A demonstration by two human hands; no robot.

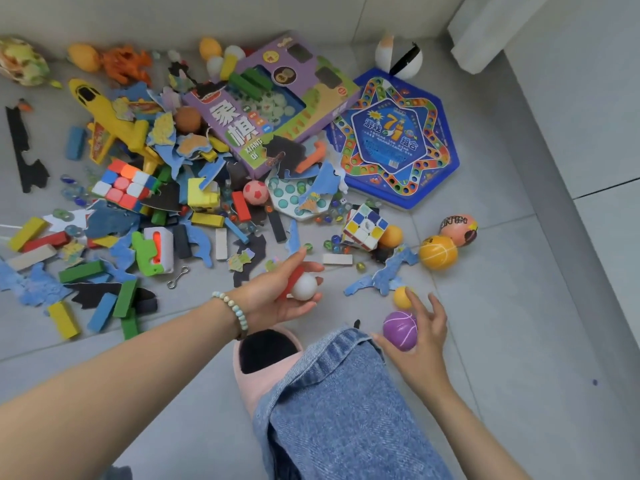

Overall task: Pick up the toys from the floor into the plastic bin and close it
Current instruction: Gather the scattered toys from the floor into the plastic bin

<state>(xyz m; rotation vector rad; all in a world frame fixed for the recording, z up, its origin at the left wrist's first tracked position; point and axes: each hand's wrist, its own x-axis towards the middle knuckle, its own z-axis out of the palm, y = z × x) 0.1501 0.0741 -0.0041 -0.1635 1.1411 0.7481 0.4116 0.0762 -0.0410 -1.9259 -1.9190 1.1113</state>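
The grey floor (502, 341) is holding a big mess of toys. The biggest ones are lying at the back: a purple game box (273, 105) and, just beside it, a blue star board (394, 136). A yellow plane (110, 123) is lying to the left, and a color cube (124, 183) is sitting near it among blocks and puzzle bits.

The person is crouching and picking up the small things nearest to them. The left hand (277, 296) is curling around a white ball (304, 286) and a red block (293, 277), holding both off the floor. The right hand (420, 341) is cupping a purple ball (400, 330) in its palm, while its fingers are reaching out to a little yellow ball (401, 297) lying on the floor just beside it. Tiny marbles (334, 239) are lying farther back.

The plastic bin is not showing here, so nothing is going in yet. I think this is the gathering part. Both hands are getting full, so next they are needing to grab the yellow ball without dropping the purple one, then find the bin.
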